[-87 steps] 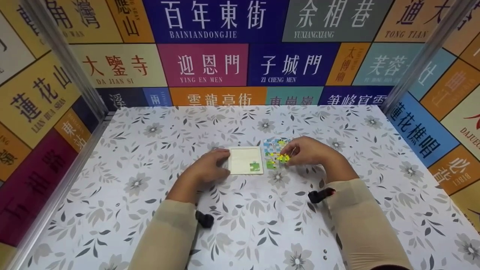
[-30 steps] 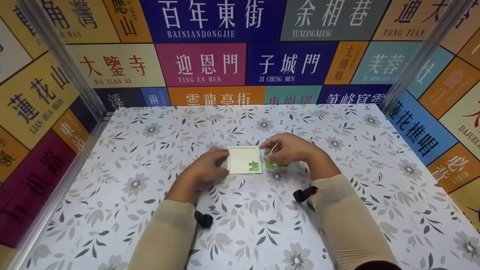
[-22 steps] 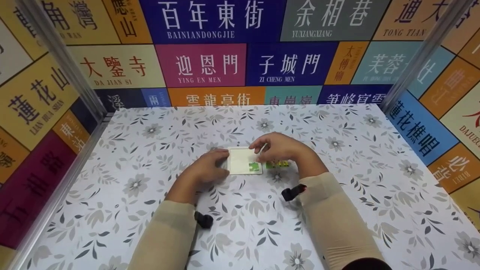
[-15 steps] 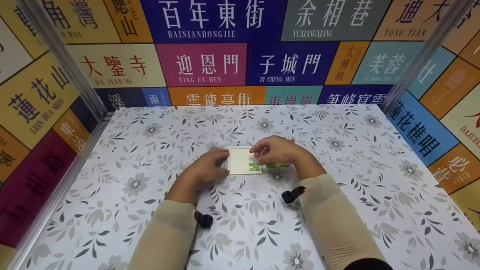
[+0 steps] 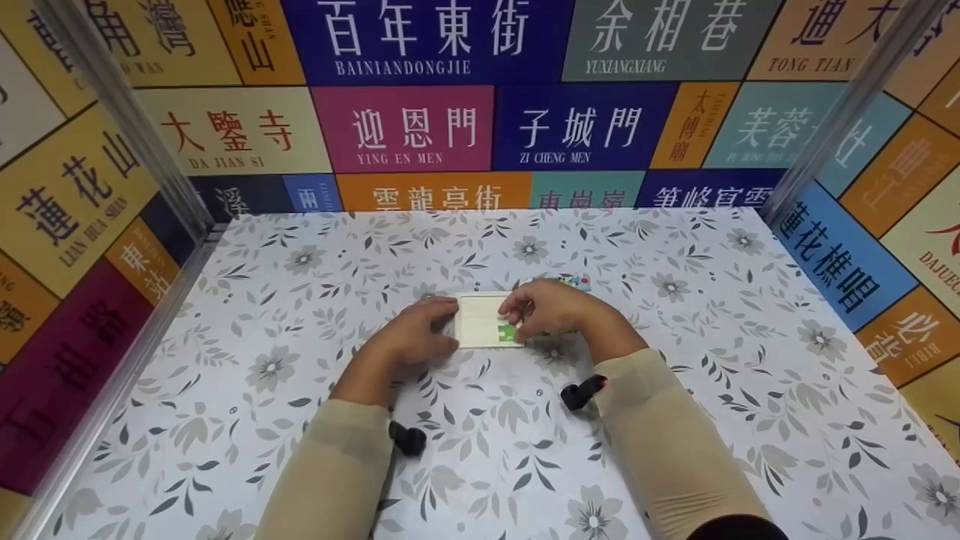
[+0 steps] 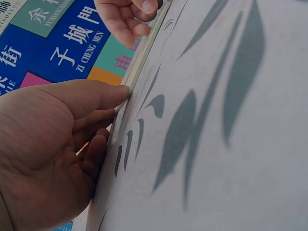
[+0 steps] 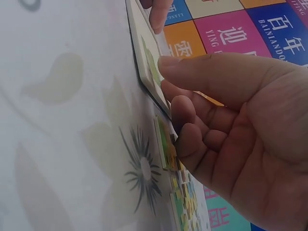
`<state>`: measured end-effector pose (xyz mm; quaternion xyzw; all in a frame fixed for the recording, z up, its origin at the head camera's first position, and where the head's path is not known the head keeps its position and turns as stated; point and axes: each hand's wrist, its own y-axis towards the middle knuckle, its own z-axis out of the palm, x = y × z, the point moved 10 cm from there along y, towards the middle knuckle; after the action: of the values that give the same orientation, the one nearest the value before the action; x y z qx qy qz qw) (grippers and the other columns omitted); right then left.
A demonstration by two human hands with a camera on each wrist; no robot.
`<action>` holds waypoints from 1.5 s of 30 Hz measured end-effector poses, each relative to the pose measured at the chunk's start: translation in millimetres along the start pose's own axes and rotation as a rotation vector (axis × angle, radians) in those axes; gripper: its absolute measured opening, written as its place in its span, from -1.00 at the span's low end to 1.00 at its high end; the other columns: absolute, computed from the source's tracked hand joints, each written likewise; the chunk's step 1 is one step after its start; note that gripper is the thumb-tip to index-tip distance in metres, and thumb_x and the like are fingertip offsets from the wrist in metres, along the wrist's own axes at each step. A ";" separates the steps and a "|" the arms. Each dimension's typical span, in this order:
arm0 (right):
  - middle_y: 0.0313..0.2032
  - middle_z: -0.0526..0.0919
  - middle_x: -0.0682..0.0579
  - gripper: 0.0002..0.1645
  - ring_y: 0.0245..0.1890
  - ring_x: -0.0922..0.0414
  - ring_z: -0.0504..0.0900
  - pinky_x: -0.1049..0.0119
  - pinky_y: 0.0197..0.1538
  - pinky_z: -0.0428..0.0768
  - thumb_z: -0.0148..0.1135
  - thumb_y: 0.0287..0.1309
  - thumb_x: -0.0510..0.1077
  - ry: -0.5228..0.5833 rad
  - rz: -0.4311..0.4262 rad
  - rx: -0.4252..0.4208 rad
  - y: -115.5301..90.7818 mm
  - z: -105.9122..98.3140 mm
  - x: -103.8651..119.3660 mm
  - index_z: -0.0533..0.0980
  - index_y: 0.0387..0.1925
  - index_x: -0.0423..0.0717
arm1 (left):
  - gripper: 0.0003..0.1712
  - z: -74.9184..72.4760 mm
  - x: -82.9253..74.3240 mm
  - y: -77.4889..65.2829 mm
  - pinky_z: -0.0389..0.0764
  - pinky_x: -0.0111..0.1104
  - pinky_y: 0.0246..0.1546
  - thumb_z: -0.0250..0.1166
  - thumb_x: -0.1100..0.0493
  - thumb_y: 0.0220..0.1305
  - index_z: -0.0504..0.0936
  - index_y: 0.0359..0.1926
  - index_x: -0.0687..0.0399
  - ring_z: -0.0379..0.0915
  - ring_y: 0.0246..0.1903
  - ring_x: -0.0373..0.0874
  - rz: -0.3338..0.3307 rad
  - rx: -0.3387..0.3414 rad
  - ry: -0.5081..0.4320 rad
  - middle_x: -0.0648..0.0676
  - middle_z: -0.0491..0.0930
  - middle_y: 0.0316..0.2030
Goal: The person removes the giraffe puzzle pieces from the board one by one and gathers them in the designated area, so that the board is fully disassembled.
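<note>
A small pale square puzzle tray (image 5: 477,321) lies flat near the middle of the table. In its lower right corner sits a green puzzle piece (image 5: 506,333). My left hand (image 5: 410,334) holds the tray at its left side, thumb at the near corner and forefinger at the far one. Over the tray's right part, my right hand (image 5: 559,307) has thumb and forefinger bent together, low at the tray's inside edge. The puzzle piece in its pinch is hidden by the fingers. In the right wrist view, the thumb tip is close to a green piece (image 7: 153,65) in the tray.
Several loose puzzle pieces (image 7: 190,202) lie just right of the tray, largely covered by my right hand in the head view; a few colourful ones (image 5: 582,282) show beyond it. The table (image 5: 510,480) has a flowered cover. Sign-patterned walls (image 5: 420,127) stand behind and at both sides.
My right hand has moved left from the loose pieces to the tray with a thin piece in its fingers, then lowered toward the green piece. My left hand has stayed on the tray.
</note>
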<state>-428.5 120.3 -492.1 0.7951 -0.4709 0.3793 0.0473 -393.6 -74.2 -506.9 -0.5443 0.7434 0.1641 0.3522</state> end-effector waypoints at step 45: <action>-0.12 0.77 0.06 -0.57 -0.10 0.09 0.64 0.15 0.07 0.65 0.55 0.04 -0.30 -0.073 0.046 -0.015 -1.3 6.1 9.5 0.76 -0.02 0.08 | -0.20 -0.4 -2.5 -3.5 0.06 -0.01 0.73 0.40 0.14 0.31 0.44 0.56 0.01 0.05 0.69 0.06 -0.003 -0.004 -0.019 -0.04 0.32 0.62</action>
<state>-421.5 111.7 -489.9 0.7970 -0.4934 0.3473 0.0272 -390.1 -73.9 -504.5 -0.5445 0.7390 0.1701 0.3584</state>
